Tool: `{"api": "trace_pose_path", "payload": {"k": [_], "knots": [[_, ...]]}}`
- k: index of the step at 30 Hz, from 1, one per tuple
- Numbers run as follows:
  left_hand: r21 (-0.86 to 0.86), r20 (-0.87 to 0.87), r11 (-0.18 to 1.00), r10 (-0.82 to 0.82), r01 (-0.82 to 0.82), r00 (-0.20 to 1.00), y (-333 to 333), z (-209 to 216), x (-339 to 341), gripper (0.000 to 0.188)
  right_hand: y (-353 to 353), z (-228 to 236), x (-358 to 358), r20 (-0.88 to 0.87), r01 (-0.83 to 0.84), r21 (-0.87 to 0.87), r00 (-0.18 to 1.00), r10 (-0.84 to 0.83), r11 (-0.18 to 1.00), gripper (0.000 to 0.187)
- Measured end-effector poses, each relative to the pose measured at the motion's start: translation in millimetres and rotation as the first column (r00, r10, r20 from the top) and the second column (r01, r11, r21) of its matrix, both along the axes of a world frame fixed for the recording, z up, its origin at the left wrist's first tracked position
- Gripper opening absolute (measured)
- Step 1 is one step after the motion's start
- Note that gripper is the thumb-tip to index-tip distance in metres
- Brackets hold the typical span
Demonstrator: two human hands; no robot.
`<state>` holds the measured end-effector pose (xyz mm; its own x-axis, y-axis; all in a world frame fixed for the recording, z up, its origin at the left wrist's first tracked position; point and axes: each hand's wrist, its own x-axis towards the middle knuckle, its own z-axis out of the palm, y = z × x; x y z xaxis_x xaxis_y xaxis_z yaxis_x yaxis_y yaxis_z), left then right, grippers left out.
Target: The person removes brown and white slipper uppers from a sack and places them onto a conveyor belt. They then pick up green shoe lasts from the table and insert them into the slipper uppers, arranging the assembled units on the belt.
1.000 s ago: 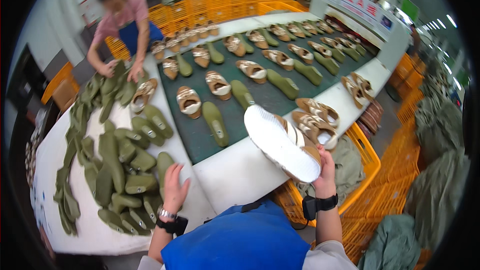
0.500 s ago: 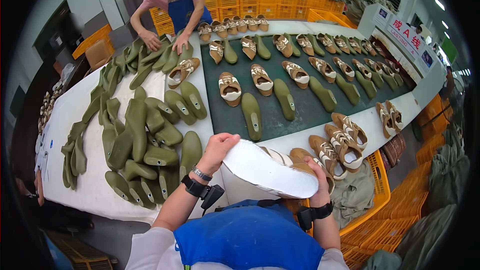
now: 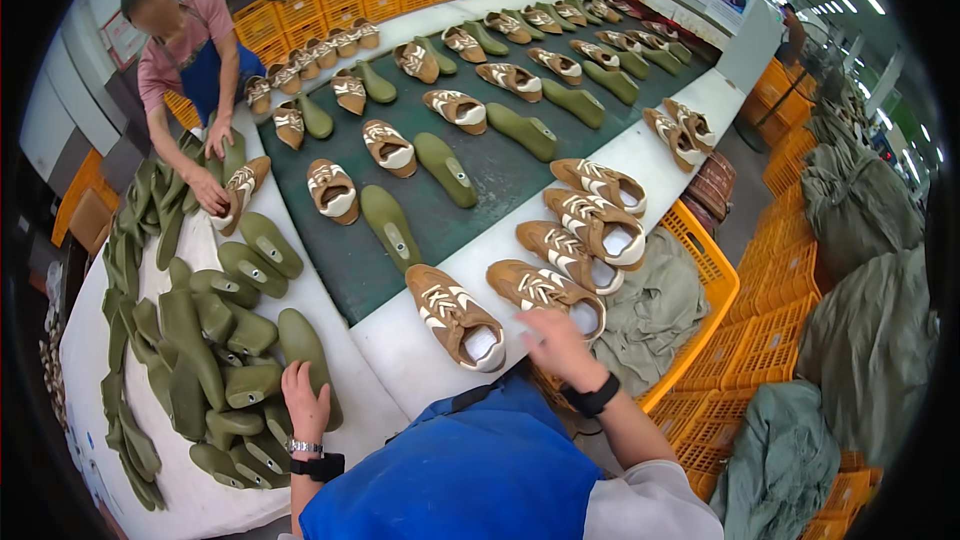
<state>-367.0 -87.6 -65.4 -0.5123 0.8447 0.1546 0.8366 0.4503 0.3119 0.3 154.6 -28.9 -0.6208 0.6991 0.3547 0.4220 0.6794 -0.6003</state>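
My left hand (image 3: 306, 403) rests on a green shoe last (image 3: 308, 352) at the right edge of a heap of lasts, its fingers spread and lying against it. Beside the heel of a brown and white lace-up shoe (image 3: 541, 287), my right hand (image 3: 557, 344) hovers with fingers stretched out and holding nothing; it is slightly blurred. Another brown shoe (image 3: 450, 312) stands upright on the white table border, between my hands, toe pointing away. To its right, several matching shoes (image 3: 597, 223) stand close together at the table's near edge.
A green work surface (image 3: 345, 270) carries rows of shoes and lasts. Across the table, a co-worker's hand (image 3: 208, 190) touches a brown shoe (image 3: 241, 192). An orange crate (image 3: 712, 300) with grey-green cloth (image 3: 655, 305) adjoins the table at right; stacked crates and sacks stand beyond.
The shoe whose white sole faced up in my hands now stands on the table, released. My left hand has moved to a last. The view has turned right; the co-worker's hand has reached a shoe.
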Motion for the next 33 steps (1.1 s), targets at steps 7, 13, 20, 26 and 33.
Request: {"api": "trace_pose_path", "payload": {"k": [7, 13, 20, 26, 33], "knots": [[0.096, 0.157, 0.988, 0.107, -0.123, 0.982, -5.0, -13.7, -2.5, 0.043, 17.4, 4.2, 107.4, 0.560, 0.411, -0.019, 0.760, -0.331, 0.912, 0.061], [0.070, 0.136, 0.989, 0.119, -0.129, 0.984, -2.7, -14.6, -1.0, 0.035, 12.9, -27.3, 82.5, 0.507, 0.238, -0.069, 0.844, -0.171, 0.969, 0.041], [0.072, 0.138, 0.991, 0.102, -0.113, 0.985, 0.7, -12.0, 2.2, 0.034, 33.2, 2.1, 52.9, 0.391, 0.254, -0.315, 0.913, -0.119, 0.915, 0.056], [0.068, 0.111, 0.990, 0.118, -0.126, 0.987, -0.2, -13.4, 4.8, 0.034, 100.5, 28.4, 89.2, 0.208, 0.399, 0.501, 0.806, -0.554, 0.768, 0.044], [0.096, 0.098, 0.988, 0.114, -0.123, 0.989, -2.5, -15.6, 3.3, 0.034, 132.9, 58.6, 95.2, 0.112, 0.594, 0.008, 0.799, -0.591, 0.805, 0.030]]}}
